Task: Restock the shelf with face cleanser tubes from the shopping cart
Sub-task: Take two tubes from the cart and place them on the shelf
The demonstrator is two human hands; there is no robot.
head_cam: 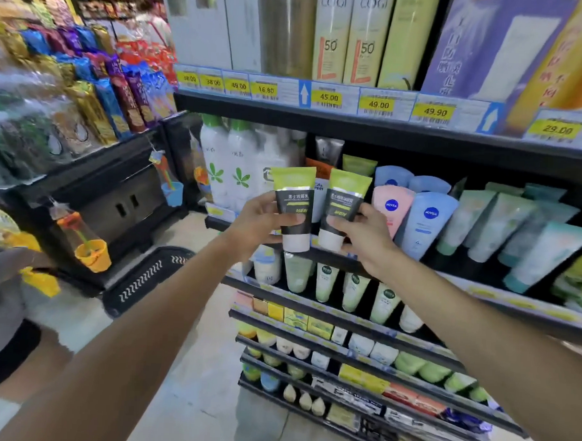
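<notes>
I hold two matching face cleanser tubes, each green on top, black in the middle with "MEN", and white-capped at the bottom. My left hand (261, 220) grips the left tube (294, 200) and my right hand (365, 237) grips the right tube (343, 206). Both tubes stand cap-down, side by side, in front of the second shelf (414, 269). Behind them on that shelf stand more tubes, with a same-coloured green tube top (358, 165) showing at the back. The shopping cart is out of view.
Pink and blue Nivea tubes (426, 219) and pale green tubes (503, 223) fill the shelf to the right. White bottles (225, 164) stand to the left. Boxed products sit on the shelf above, and lower shelves hold more goods. A snack rack (88, 104) lines the aisle at left.
</notes>
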